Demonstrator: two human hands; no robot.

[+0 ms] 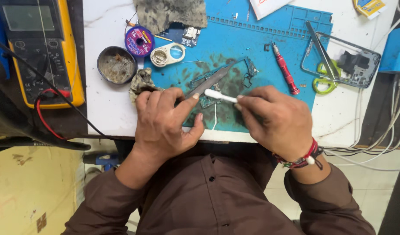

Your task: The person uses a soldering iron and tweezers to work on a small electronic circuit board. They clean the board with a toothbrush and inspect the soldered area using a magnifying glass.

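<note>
blue mat (234, 39): stained dark in the middle, lying on the white tabletop (108, 109); its near edge runs just short of the tabletop's front edge.
left hand (165, 122): fingers pinched on grey tweezers (210, 81), whose long blade angles up and right across the mat.
right hand (274, 119): fingers closed round a small white brush handle (220, 95), tip pointing left toward the left thumb.
circuit board (207, 102): small, greenish, on the mat between the two hands, mostly hidden by them, under the tweezers and the white tip.
gap between hands: narrow, the white handle nearly bridges it.
thin metal frame (248, 69): just beyond the board, lying on the stained patch.
red screwdriver (285, 69): right of the frame, slanting, apart from the right hand.
right edge: clear phone shell (339, 65) hangs over the mat's edge, with green-handled scissors (324, 78) and long tweezers across it; white cables (383, 130) drop off the tabletop beyond.
left edge: round tin (116, 65), dirty rag (141, 82), purple spool (139, 41) crowd close by the left hand.
far left: yellow multimeter (38, 52) beyond the tabletop edge, red and black leads trailing.
back: grey cloth (171, 15) covers the mat's far corner.
open room: bare blue stretch between frame and back edge.
</note>
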